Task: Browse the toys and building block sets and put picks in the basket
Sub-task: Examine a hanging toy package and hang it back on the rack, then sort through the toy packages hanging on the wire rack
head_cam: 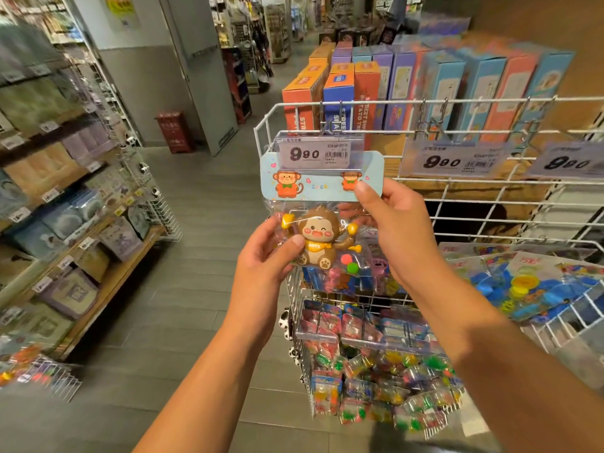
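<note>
From the head camera, both hands are holding up a monkey toy [315, 238] sealed in a clear bag with a pale blue header card [322, 183]. The left hand [271, 256] is pinching the bag's lower left side, thumb lying across the front beside the monkey's arm. The right hand [397, 223] is pinching the card's right end, thumb pressing on its front and fingers curling behind the bag. The toy is hanging in front of the left corner of a white wire rack [490, 197], just below a price tag [318, 154] reading 9.90 that is clipped to the rack's top rail. More bagged toys [376, 371] are hanging and piling in the rack's lower bins, and blue toy packs [529, 286] are lying in a bin at the right. Boxed sets [425, 83] are standing in a row behind the rack. Shelves [65, 197] of goods are lining the left of the grey floor [196, 289].
</note>
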